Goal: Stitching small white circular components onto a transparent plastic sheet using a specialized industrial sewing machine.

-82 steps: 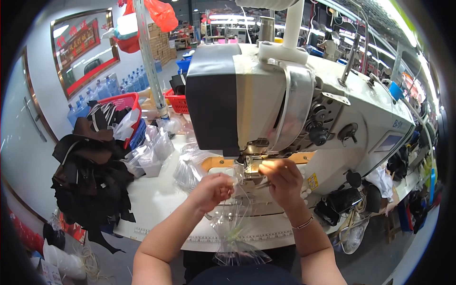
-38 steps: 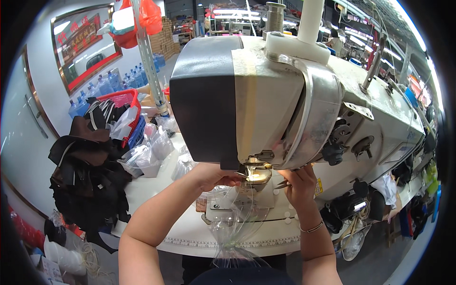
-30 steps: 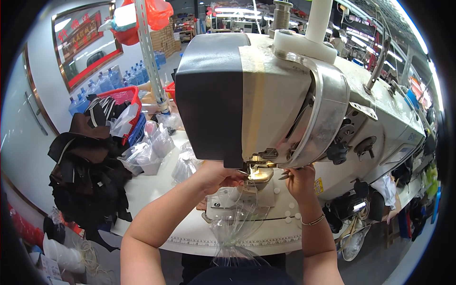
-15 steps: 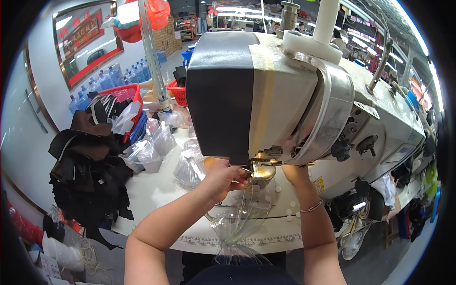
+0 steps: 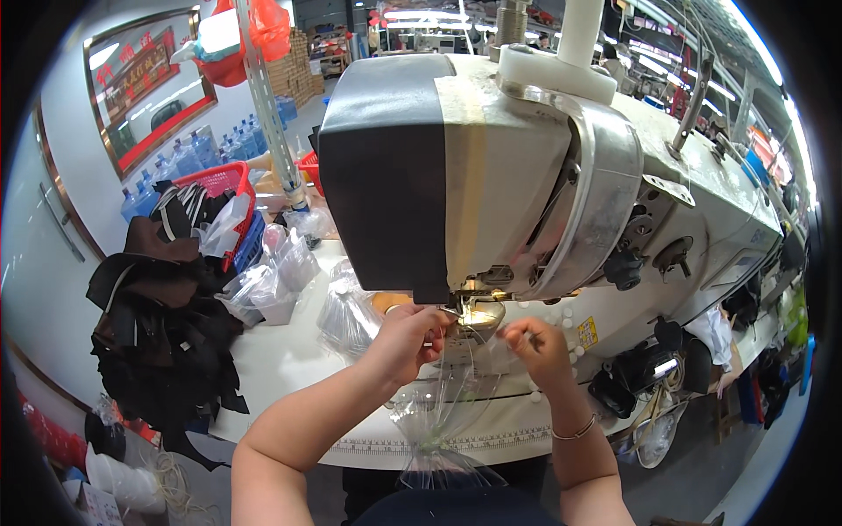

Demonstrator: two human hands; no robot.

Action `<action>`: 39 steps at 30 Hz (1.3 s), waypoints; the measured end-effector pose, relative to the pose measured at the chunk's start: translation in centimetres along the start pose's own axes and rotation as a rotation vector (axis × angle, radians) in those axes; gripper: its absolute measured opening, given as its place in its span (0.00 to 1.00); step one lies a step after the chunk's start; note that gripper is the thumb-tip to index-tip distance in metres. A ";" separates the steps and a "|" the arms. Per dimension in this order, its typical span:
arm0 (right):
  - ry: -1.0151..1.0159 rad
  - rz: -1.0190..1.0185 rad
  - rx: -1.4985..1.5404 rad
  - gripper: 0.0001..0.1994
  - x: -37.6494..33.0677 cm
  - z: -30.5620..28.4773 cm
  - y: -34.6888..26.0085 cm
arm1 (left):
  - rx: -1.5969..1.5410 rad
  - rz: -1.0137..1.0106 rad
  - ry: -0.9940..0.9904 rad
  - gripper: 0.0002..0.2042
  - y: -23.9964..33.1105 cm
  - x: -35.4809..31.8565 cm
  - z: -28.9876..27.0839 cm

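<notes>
The head of a large sewing machine (image 5: 381,175) fills the middle of the view, with a lit needle area (image 5: 481,313) beneath it. My left hand (image 5: 410,340) is at the left side of the needle area, thumb and fingers pinched together; whatever lies between them is too small to make out. To the right of the needle, my right hand (image 5: 537,351) is closed with its fingertips together, and what they may hold cannot be made out. A clear plastic bag (image 5: 438,412) hangs in front of the needle, over the table's near edge, between my forearms.
Small white discs (image 5: 574,351) lie on the white table (image 5: 263,368) beside my right hand. Left of the machine are clear plastic bags (image 5: 346,307), a red basket (image 5: 230,180) and a hanging pile of dark material (image 5: 162,324). A metal post (image 5: 267,114) rises behind them.
My right hand has come out from behind the needle area, toward me, and its fingers now show. My left hand stays beside the needle. The whole view has shifted slightly.
</notes>
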State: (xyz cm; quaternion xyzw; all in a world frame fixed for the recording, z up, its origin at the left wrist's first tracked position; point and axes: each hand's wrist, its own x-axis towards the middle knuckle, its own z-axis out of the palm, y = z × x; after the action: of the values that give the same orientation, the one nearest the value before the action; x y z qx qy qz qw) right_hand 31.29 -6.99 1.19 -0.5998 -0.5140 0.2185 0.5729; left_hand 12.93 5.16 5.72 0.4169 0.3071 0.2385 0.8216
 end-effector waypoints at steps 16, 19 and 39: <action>-0.224 0.277 0.624 0.05 3.3 -2.7 -0.4 | -0.087 0.059 0.005 0.03 -0.8 -0.1 0.0; -0.198 0.254 0.635 0.06 3.7 -2.7 -0.7 | -0.123 0.119 -0.012 0.03 -1.7 -0.4 0.6; -0.546 0.119 1.262 0.11 11.1 -2.8 2.6 | -0.166 0.290 0.130 0.05 -3.8 -1.1 1.8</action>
State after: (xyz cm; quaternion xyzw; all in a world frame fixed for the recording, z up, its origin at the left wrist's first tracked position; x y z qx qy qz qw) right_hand 38.83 1.87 3.13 -0.1021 -0.3805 0.6501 0.6498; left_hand 13.96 1.49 3.73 0.3713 0.2755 0.4055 0.7885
